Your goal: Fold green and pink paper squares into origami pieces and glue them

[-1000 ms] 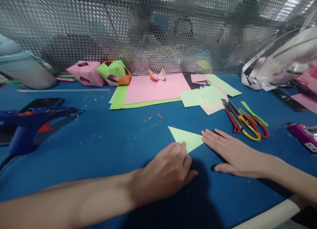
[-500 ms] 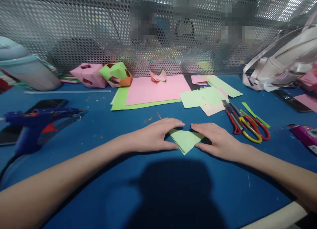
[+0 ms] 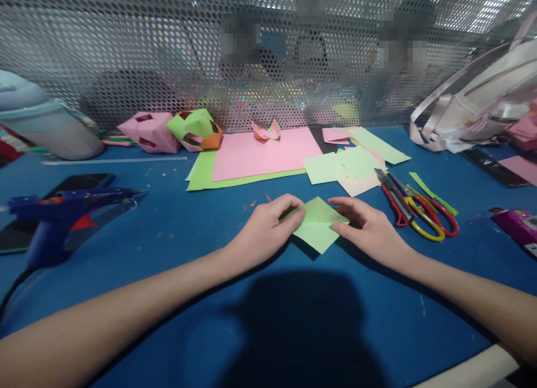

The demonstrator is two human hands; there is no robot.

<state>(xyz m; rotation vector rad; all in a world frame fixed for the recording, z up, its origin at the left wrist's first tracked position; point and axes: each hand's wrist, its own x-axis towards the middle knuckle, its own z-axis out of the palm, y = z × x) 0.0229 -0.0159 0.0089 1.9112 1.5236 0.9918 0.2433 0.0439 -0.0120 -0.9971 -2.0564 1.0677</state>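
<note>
A light-green paper square (image 3: 321, 237) is resting opened out between the hands, one crease running corner to corner, no second fold showing. The half-closed left hand (image 3: 268, 223) is pinching its left corner; the right hand (image 3: 371, 223) is curving loosely around the opposite corner, its grip unclear, with scissors (image 3: 436, 231) lying beyond its knuckles.

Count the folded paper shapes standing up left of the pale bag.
3: a pink one on the left, a green-and-orange one just right of it, and a small pink one on the pink sheet. Others could be hidden.
</note>
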